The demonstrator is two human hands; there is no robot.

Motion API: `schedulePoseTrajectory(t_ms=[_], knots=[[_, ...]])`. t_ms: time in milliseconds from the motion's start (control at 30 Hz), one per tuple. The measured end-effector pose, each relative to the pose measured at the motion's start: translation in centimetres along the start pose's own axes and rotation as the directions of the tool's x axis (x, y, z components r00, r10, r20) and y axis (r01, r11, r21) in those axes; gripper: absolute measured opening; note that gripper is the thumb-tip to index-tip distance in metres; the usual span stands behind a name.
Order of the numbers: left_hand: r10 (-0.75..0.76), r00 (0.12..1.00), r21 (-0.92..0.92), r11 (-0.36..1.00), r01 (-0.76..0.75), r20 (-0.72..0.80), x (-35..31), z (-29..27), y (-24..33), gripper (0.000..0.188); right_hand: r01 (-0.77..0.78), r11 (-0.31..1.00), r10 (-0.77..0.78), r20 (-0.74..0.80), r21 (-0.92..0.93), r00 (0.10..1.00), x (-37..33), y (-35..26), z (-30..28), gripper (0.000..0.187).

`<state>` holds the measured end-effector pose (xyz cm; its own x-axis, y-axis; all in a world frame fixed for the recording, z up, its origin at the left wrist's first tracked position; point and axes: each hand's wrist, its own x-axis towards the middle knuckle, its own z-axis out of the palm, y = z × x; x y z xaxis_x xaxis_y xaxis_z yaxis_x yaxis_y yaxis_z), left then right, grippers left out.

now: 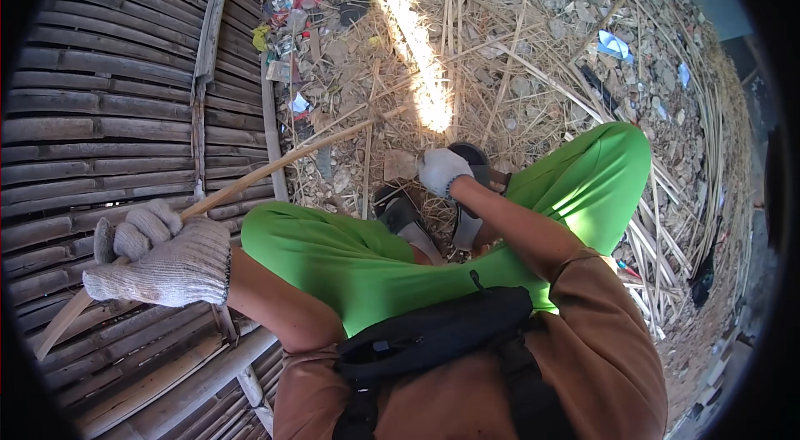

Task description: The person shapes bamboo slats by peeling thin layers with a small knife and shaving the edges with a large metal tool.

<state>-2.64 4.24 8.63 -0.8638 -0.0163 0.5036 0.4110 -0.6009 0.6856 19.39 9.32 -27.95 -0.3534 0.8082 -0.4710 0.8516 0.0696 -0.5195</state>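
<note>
Left of the right sandal [477, 163] are the left sandal [402, 213] and, farther, the bamboo-slat panel [108, 127], with the left hand [167, 261] over it; straw [500, 98] lies before and right.

Long, narrow, pale tan strip [283, 162], apparently bamboo, held in your gloved left hand [167, 257]. It slants from near left to far centre before you, gently bowed, looking thinner toward its far end.

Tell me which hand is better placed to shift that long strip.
Probably the left hand: its grip is closed around the strip, nearer its lower end. The right hand is down by the shoes, apart from the strip.
</note>
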Motion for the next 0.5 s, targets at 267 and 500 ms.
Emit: schedulePoseTrajectory(t_ms=[267,500], knots=[[-0.015,0.998,0.011,1.0,0.014,0.058,0.4,0.7,-0.4,0.051,0.381,0.922,-0.35,-0.271,0.071,0.897,-2.6,-6.9,-2.3,0.037],[-0.018,0.997,0.015,1.0,0.019,-0.074,2.1,-0.1,-0.5,0.047,0.162,0.983,-0.156,-0.075,0.089,0.985,-1.9,-8.0,-1.1,0.038]])
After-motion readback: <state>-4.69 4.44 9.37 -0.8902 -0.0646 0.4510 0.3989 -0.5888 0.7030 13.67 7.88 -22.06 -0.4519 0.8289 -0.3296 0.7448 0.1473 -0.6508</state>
